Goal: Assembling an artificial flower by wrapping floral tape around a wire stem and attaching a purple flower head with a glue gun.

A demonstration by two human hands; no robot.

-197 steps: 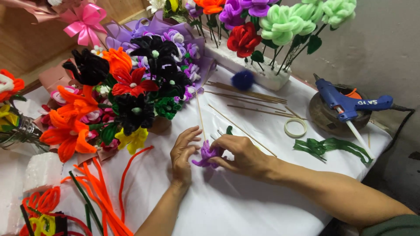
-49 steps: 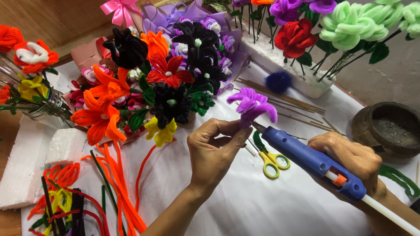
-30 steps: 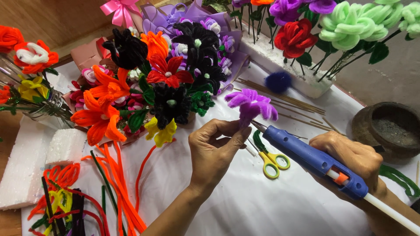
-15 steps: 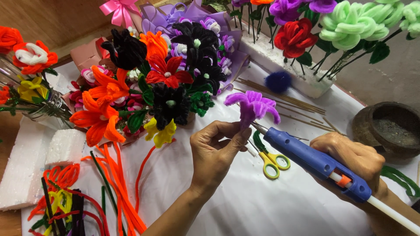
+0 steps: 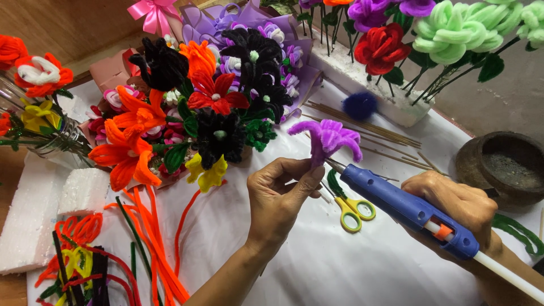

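Note:
My left hand (image 5: 281, 198) pinches the base of a purple pipe-cleaner flower (image 5: 328, 137) and holds it upright above the white table. My right hand (image 5: 456, 211) grips a blue glue gun (image 5: 405, 207) with a white glue stick at its back. The gun's nozzle tip touches the flower's base just under the petals. Small scissors with yellow-green handles (image 5: 350, 207) lie on the cloth beneath the gun.
A bouquet of orange, black, red and purple pipe-cleaner flowers (image 5: 209, 102) stands behind my hands. Loose orange pipe cleaners (image 5: 153, 238) lie at the left beside white foam blocks (image 5: 45, 209). Wooden sticks (image 5: 368, 133), a foam base with flowers (image 5: 368, 73) and a dark bowl (image 5: 501, 167) sit to the right.
Earlier both hands shaped the flower on the table and the glue gun lay at the right. Since then the nozzle has stayed at the lifted flower's base with only slight shifts.

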